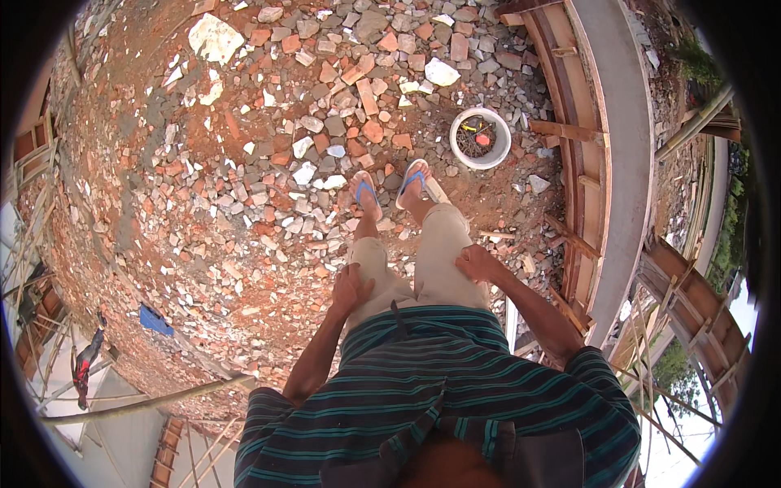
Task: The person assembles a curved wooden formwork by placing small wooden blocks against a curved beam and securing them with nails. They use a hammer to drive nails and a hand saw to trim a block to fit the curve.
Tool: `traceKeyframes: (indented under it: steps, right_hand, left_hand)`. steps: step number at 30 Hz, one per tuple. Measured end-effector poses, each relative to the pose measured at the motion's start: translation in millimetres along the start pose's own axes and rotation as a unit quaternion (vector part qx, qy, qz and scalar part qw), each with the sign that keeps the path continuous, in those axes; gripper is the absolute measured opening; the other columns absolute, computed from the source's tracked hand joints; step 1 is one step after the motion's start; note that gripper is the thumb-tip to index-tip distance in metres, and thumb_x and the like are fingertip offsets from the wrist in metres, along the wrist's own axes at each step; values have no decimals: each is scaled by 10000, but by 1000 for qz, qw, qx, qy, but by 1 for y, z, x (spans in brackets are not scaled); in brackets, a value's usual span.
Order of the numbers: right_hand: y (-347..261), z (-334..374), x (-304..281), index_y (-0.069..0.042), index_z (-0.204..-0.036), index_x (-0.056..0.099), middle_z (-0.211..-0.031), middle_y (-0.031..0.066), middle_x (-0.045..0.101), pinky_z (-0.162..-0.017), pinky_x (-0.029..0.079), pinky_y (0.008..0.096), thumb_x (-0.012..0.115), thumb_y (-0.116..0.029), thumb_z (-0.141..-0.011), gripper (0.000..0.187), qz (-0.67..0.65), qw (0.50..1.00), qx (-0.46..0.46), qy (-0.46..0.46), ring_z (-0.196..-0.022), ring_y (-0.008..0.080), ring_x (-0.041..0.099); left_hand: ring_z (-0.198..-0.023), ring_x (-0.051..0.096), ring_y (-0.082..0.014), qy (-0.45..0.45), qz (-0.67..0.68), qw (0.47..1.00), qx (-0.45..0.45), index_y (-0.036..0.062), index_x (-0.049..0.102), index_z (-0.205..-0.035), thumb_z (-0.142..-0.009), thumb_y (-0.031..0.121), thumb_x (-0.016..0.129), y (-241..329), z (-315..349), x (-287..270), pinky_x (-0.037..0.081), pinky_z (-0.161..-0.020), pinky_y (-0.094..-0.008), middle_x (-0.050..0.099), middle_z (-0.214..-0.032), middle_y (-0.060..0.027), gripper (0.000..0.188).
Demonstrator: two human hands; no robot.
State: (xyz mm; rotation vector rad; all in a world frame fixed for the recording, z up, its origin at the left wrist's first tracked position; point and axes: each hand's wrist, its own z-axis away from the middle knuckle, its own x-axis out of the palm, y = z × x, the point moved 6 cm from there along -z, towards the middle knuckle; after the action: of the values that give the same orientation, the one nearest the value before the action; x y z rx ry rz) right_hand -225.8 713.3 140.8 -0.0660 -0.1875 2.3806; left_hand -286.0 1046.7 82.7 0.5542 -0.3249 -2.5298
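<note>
Both hands are at the beige trousers (435,252) I wear, one on each leg. My left hand (353,289) is closed against the left thigh, its curled fingers gripping the cloth. On the right leg, my right hand (478,265) is also closed, with cloth bunched at its fingers. Blue-strapped flip-flops (368,193) are on my feet, which stand on broken brick rubble (309,203). Ahead of my right foot sits a round white bucket (503,140); inside are dark, thin, tangled pieces, something yellow and a small red thing.
Along the right runs a curved concrete beam (626,163) with wooden formwork (598,195) and short jutting props (569,132). Large pale chunks (215,39) lie far left. A bamboo pole (154,404) crosses the lower left, near a blue piece (154,320) and another person (84,370).
</note>
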Motion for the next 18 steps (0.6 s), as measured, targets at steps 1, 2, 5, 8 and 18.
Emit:
traceKeyframes:
  steps: [1, 2, 5, 8, 18]
  right_hand:
    - [-12, -52, -15, 27, -814, 624, -817, 231, 659, -726, 511, 482, 617, -376, -853, 405, 52, 991, -91, 86, -795, 387, 660]
    - [-18, -110, -20, 13, -816, 614, -803, 215, 656, -723, 510, 482, 627, -362, -847, 377, 98, 963, -183, 173, -783, 378, 657]
    - [-72, -286, -60, 28, -763, 575, -650, 181, 599, -615, 488, 427, 664, -308, -830, 355, 91, 933, -206, 281, -624, 295, 616]
    - [-111, -483, -94, 12, -974, 584, -872, 210, 654, -741, 527, 468, 663, -384, -842, 424, 102, 911, -158, 366, -822, 373, 661]
    - [-258, -688, -129, 72, -1335, 330, -1368, 286, 444, -987, 477, 469, 647, -461, -835, 796, 106, 915, -51, 386, -1229, 409, 526]
  left_hand:
    - [-1249, 452, -472, 21, 30, 999, 11, 17, 365, -1412, -826, 378, 660, -5, -8, 17, 396, -1024, -525, 401, -1415, -307, 748]
    - [-1284, 402, -477, 26, 32, 999, 4, 28, 320, -1445, -824, 380, 668, -10, -14, 31, 365, -1049, -531, 353, -1445, -304, 794]
    - [-1338, 321, -486, 101, -53, 990, -78, 45, 274, -1485, -819, 367, 676, 11, -18, 35, 325, -1077, -546, 295, -1485, -295, 843]
    - [-1363, 297, -477, 161, 56, 970, -172, 53, 272, -1491, -827, 358, 653, 4, -32, 17, 298, -1089, -561, 289, -1487, -299, 824]
    - [-1357, 285, -526, 335, 202, 875, -285, -23, 342, -1421, -834, 362, 583, -38, -29, 53, 252, -1092, -609, 298, -1450, -353, 741]
